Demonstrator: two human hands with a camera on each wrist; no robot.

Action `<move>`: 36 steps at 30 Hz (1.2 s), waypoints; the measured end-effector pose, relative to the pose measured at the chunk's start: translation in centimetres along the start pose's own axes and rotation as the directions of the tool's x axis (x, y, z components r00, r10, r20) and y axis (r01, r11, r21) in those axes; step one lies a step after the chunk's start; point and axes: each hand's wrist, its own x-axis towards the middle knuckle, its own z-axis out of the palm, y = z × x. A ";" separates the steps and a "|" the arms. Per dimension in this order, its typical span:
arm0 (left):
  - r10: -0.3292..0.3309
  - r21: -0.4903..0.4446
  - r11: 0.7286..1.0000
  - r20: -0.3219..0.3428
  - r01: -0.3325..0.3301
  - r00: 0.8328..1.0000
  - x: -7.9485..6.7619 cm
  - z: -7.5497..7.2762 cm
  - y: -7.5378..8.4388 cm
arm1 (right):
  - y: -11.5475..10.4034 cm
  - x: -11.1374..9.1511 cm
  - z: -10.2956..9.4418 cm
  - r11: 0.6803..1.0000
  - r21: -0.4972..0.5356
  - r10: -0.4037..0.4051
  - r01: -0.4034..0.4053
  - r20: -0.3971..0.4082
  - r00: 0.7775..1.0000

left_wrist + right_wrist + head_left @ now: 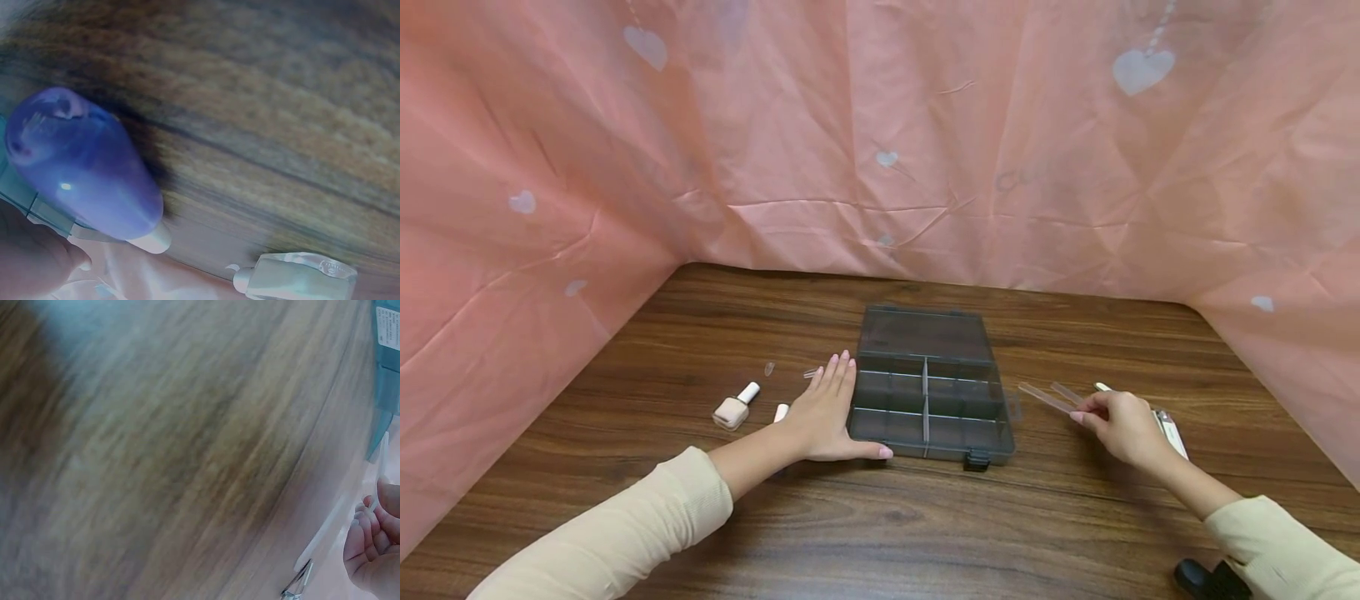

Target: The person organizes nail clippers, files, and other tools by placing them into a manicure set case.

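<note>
A dark translucent compartment box [928,400] lies with its lid [925,333] raised back, grey dividers splitting its tray. My left hand [827,417] is spread along the box's left wall, fingers straight, thumb reaching the front left corner. To the right of the box, my right hand [1123,425] pinches a clear plastic strip [1045,397] between thumb and fingers. A second clear strip [1065,391] shows just beyond it. By my left wrist is a purple bottle [87,169] with a white cap; in the head view its body is mostly hidden behind the wrist.
A pale nail polish bottle [732,412] lies on its side to the left. Small clear pieces [769,368] are scattered beyond it. Beside my right hand lies a nail clipper [1170,433]. Pink curtains [925,208] close off the wooden table's back and sides.
</note>
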 end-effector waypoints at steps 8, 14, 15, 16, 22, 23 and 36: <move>0.001 0.011 1.000 0.006 -0.001 1.000 -0.1 -0.2 0.0 | -0.8 0.2 -0.6 0.998 -0.004 -0.065 0.065 -0.064 0.996; 0.001 0.006 1.000 0.007 -0.001 1.000 -0.1 -0.2 0.0 | -1.4 0.5 -1.0 0.985 0.022 -0.168 0.172 -0.135 0.977; 0.002 0.004 1.000 0.007 -0.002 1.000 0.0 -0.2 0.0 | -1.5 0.5 -1.0 0.982 0.031 -0.179 0.185 -0.141 0.974; 0.003 0.002 1.000 0.008 -0.003 1.000 0.0 -0.1 0.0 | -1.6 0.6 -1.0 0.980 0.037 -0.189 0.196 -0.145 0.971; -0.002 -0.001 1.000 0.015 0.002 1.000 0.1 0.1 -0.1 | -2.7 1.1 -0.9 0.959 0.076 -0.255 0.273 -0.189 0.948; -0.004 0.001 1.000 0.018 0.004 1.000 0.1 0.1 0.0 | -2.9 1.2 -0.8 0.955 0.083 -0.266 0.286 -0.197 0.944; -0.016 0.003 1.000 0.039 0.016 0.999 0.0 -0.1 0.0 | -4.4 2.7 0.2 0.931 0.186 -0.298 0.314 -0.111 0.948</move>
